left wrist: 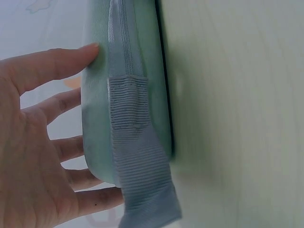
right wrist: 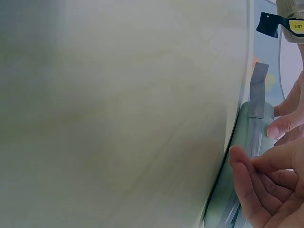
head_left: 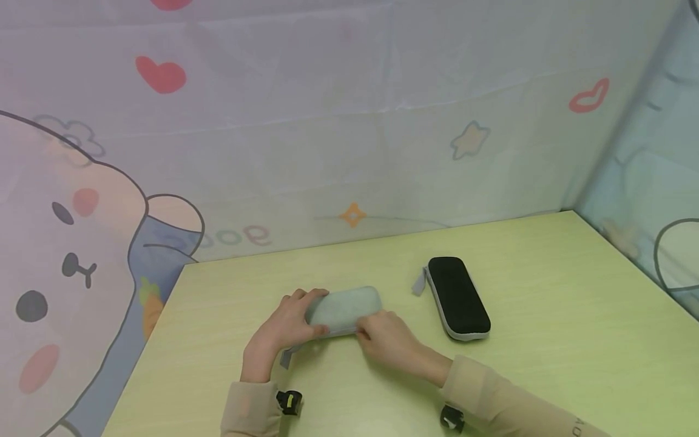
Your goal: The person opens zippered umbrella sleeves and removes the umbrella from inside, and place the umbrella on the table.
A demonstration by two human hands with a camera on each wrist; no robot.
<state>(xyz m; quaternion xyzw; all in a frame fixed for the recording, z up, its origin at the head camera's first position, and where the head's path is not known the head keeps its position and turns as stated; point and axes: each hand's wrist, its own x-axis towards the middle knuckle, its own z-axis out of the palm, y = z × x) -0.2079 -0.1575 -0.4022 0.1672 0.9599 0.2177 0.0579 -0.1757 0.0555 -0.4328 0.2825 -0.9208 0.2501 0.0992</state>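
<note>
A pale green zippered case (head_left: 346, 308) lies on the table, its grey fabric tab (left wrist: 142, 161) hanging from the left end. My left hand (head_left: 293, 321) holds that end, thumb against the zipper side and the other fingers over the top toward the far side. At the near side, my right hand (head_left: 389, 340) pinches at the zipper (right wrist: 255, 137) with thumb and index finger. The zipper pull itself is hidden by those fingertips. In the left wrist view, the zipper beside the tab looks closed.
Right of the hands lies a black case (head_left: 460, 297) with a grey side and a grey tab (head_left: 419, 282). The yellow-green table (head_left: 546, 291) meets a printed cloth backdrop (head_left: 327, 152) at the back. Both wrists wear small black devices.
</note>
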